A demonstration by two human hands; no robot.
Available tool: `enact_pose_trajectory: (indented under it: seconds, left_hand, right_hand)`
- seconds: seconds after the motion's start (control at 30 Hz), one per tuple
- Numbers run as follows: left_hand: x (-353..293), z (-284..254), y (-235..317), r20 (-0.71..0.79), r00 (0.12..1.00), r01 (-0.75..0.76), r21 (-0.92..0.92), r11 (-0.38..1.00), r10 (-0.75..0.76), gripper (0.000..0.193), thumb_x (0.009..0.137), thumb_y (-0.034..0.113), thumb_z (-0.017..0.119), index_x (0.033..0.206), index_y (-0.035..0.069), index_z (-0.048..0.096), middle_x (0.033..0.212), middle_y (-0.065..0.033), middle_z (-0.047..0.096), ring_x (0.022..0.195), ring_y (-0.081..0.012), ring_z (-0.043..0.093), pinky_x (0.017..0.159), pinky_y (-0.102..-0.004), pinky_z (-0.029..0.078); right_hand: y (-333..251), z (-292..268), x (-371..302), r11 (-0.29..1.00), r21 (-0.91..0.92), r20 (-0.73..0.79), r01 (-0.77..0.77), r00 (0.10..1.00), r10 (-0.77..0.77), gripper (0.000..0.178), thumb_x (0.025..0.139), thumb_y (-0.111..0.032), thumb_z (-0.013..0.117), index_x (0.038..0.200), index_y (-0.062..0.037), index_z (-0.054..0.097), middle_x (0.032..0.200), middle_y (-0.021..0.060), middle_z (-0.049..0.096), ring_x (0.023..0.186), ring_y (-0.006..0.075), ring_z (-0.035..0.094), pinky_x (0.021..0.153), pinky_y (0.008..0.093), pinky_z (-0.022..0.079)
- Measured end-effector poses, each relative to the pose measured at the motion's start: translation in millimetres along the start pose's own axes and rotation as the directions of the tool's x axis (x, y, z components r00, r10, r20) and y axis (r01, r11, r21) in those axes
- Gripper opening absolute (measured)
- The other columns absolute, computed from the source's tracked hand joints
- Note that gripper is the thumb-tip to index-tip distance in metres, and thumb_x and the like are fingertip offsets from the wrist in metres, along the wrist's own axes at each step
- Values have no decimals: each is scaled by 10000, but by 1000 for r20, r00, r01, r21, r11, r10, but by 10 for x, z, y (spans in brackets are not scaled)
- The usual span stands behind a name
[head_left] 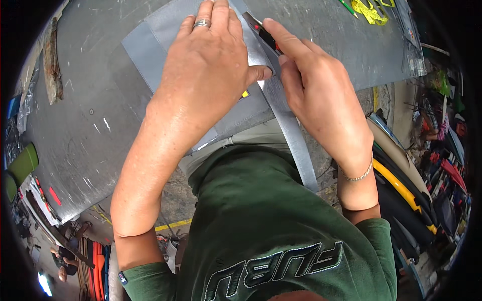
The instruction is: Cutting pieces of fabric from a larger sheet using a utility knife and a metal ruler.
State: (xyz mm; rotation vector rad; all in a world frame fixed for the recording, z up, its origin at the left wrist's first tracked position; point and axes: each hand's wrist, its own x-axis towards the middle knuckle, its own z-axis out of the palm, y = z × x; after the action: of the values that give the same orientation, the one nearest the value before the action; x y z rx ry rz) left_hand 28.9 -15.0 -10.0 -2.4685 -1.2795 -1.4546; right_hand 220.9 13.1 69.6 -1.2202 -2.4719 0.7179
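A flat grey sheet of material [145, 50] with stitched-looking lines lies on the worktable, near its front edge. My left hand [206, 62] presses flat on it, fingers stretched forward and thumb out to the right. In my right hand [321, 83] is a utility knife [266, 35], dark with red parts, its tip end pointing away from me along the sheet's right side. A narrow shiny grey strip [296, 140] runs between my hands and droops over the table edge. Under my left wrist a small yellow patch [245, 94] shows. The knife's cutting point is hard to make out.
The grey worktable [95, 65] is scratched. On it lie a yellow tape measure [370, 12], a green pencil [347, 8] and a rough wooden piece [52, 65]. Rolls of material [396, 175] stand at right. Another person [65, 261] is far off at lower left.
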Motion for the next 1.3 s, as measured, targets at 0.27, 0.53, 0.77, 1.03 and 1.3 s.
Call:
enact_pose_trajectory:
  seconds: [0.27,0.53,0.77,1.03,1.3]
  left_hand:
    - [362,-247,331,489,771,172,457,873,-408,884,979,470,641,1383,-279,402,1430,-407,486,1431,-455,434,1223,-455,324]
    - [328,-206,308,543,744,-26,605,796,-388,887,960,447,677,1394,-274,399,1446,-394,486,1437,-429,439,1228,-424,322]
    - [719,-219,460,588,586,109,624,774,-557,887,939,426,706,1414,-255,394,1472,-376,471,1445,-427,429,1230,-416,320]
    - [860,-229,523,630,344,148,696,703,-696,913,930,460,712,1424,-238,391,1470,-370,468,1438,-426,432,1212,-422,342]
    - [654,-227,442,531,637,248,544,801,-558,951,914,525,713,1417,-220,402,1475,-375,448,1416,-451,443,1200,-436,361]
  right_hand:
    - [-49,-136,-381,989,8,53,-150,987,149,555,929,71,590,1450,-118,601,887,177,629,716,323,579,717,383,507]
    - [-52,-229,-672,977,57,95,-208,975,202,590,928,93,597,1476,-124,585,835,134,563,633,229,480,654,311,472]
    - [-44,-264,-797,961,69,135,-267,957,256,600,937,100,594,1490,-129,574,840,109,546,644,191,461,653,298,468]
    - [83,-281,-896,973,121,95,-197,978,186,534,962,61,604,1475,-80,564,924,102,602,740,161,538,734,281,484]
    - [528,-835,-937,967,162,-104,-197,971,215,359,863,90,625,1208,-6,648,1135,63,595,956,132,594,829,280,529]
